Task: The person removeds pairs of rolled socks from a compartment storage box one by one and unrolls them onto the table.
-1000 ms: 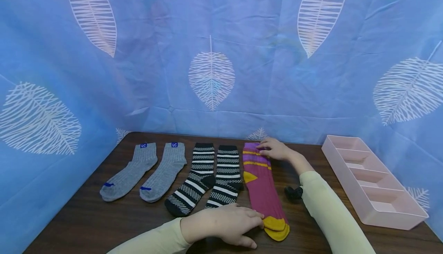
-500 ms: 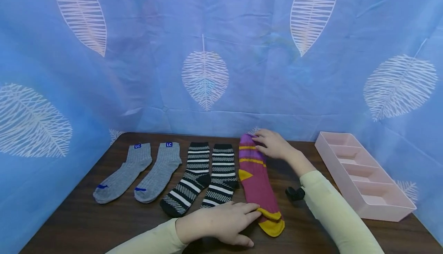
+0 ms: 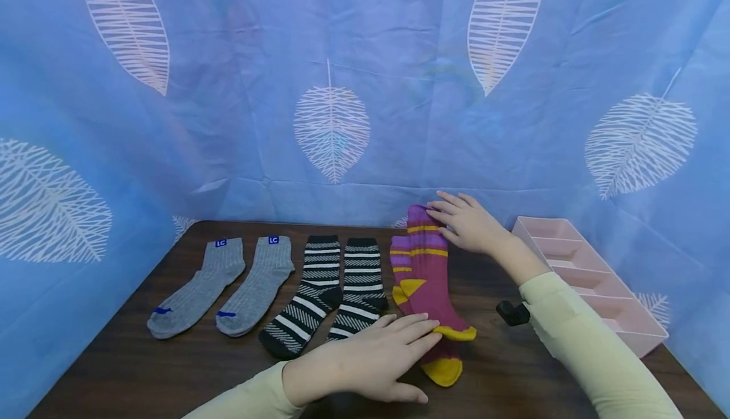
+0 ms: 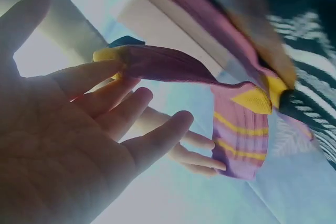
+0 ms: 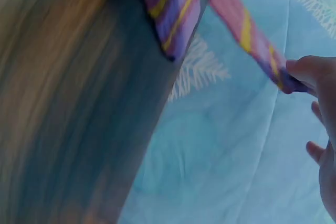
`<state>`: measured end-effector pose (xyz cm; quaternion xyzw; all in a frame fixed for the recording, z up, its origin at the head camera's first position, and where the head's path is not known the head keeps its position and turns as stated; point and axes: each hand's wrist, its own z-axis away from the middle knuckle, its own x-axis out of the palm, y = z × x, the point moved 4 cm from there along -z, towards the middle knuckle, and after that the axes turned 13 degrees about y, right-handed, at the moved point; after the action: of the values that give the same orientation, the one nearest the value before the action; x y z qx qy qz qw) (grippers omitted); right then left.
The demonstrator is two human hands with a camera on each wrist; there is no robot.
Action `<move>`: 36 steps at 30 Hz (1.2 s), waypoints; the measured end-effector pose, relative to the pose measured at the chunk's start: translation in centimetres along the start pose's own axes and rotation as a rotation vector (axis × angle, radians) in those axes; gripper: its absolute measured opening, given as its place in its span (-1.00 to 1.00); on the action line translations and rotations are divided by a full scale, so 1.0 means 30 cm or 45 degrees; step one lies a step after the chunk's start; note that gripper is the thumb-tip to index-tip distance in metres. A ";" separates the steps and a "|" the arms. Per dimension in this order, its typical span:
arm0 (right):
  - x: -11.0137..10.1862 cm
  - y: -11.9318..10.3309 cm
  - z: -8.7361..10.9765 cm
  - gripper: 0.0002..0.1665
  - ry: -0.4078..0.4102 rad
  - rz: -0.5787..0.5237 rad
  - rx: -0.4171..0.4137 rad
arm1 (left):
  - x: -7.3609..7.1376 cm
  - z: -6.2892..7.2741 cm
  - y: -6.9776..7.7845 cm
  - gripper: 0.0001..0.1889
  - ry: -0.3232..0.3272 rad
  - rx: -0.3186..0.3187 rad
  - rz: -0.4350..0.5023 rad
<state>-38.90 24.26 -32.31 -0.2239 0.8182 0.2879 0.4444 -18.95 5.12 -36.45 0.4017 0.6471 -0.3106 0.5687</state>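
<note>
A maroon sock (image 3: 430, 292) with yellow toe and heel and a purple striped cuff is lifted off its matching sock (image 3: 443, 371), which lies on the table. At the raised sock's cuff, my right hand (image 3: 476, 225) pinches the edge between thumb and fingers, as the right wrist view shows. The toe end sits at the fingertips of my left hand (image 3: 371, 359), apparently caught between the index and middle fingers; the thumb stands apart. In the left wrist view the raised sock (image 4: 168, 64) sags between both hands.
Two black-and-white striped socks (image 3: 319, 279) lie left of the maroon pair, one partly behind my left hand. Farther left are two grey socks (image 3: 268, 279). A pink divided box (image 3: 576, 248) stands on the right of the dark wooden table (image 3: 142, 368), partly behind my right arm.
My right hand has raised the upper maroon sock's cuff and carried it right, uncovering the lower sock. Its toe has come up at my left fingertips. The head view has turned slightly right.
</note>
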 end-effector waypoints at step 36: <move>0.102 0.142 0.257 -0.33 -0.308 0.070 0.097 | 0.203 -0.280 0.192 -0.32 -0.472 -0.136 0.017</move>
<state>-38.49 32.23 -37.15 -0.1480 0.7747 0.2935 0.5401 -18.20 16.13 -40.78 0.3111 0.5440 -0.3407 0.7008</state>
